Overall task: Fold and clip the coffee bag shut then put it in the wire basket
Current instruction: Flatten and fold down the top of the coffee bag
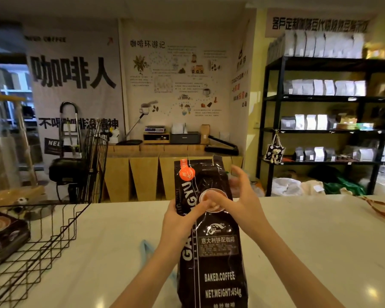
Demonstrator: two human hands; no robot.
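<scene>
coffee bag (pixel 211 252) upright on surface (pixel 320 241) at 6 o'clock, top unfolded, no clip on it. left hand (pixel 182 221) grips its left edge mid-height, right hand (pixel 238 196) fingers spread, thumb on bag front. wire basket (pixel 42 241) at 9 o'clock holds another bag. folding, clipping, basket drop all left, i'd say

A pale, glossy countertop (pixel 309 241) filled the foreground. Behind it a black metal shelving unit (pixel 273 121) held rows of white and grey pouches (pixel 310 122). Large white wall banners with black Chinese lettering (pixel 73 74) hung beyond a low cardboard-brown counter (pixel 142 174), where a small digital scale (pixel 155 129) sat.
</scene>
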